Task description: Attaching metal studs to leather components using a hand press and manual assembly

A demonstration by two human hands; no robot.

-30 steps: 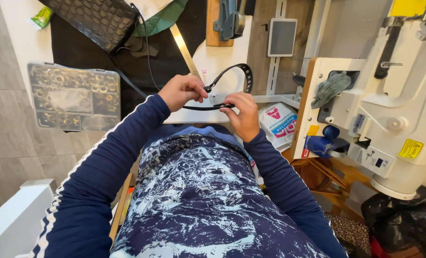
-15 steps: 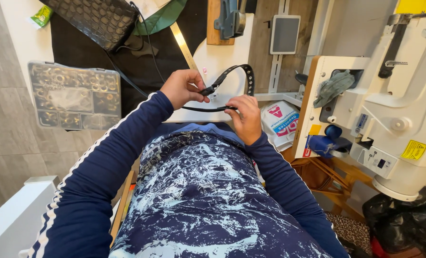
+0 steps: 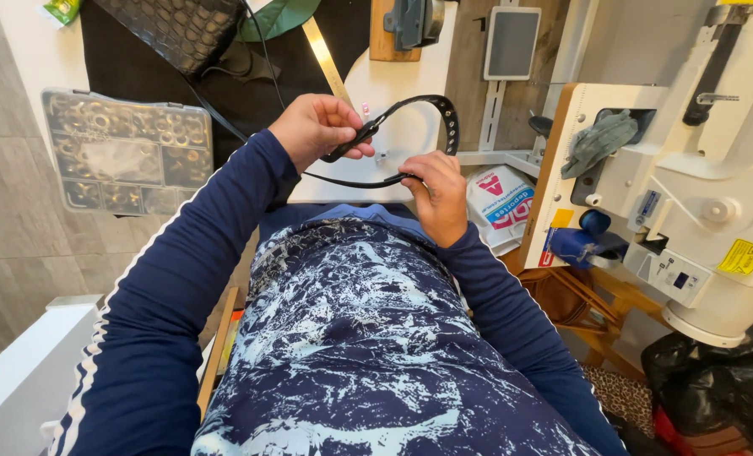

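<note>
A black leather strap [image 3: 434, 108] with a row of small holes curves in a loop between my two hands, above the white worktable [image 3: 393, 84]. My left hand [image 3: 316, 128] grips one end of the strap, fingers closed over it. My right hand [image 3: 437, 192] pinches the other, thinner end lower down, close to my chest. Both hands are in dark blue sleeves with white side stripes.
A clear compartment box of metal fittings [image 3: 127, 150] lies at left. A black textured bag [image 3: 182, 29], a metal ruler [image 3: 326, 57] and black fabric lie at the back. A white sewing machine [image 3: 697, 177] stands at right, with a printed plastic bag [image 3: 499, 203] beside it.
The strap and both hands have stayed nearly in place; the loop has risen slightly and the left hand has shifted its grip a little along the strap.
</note>
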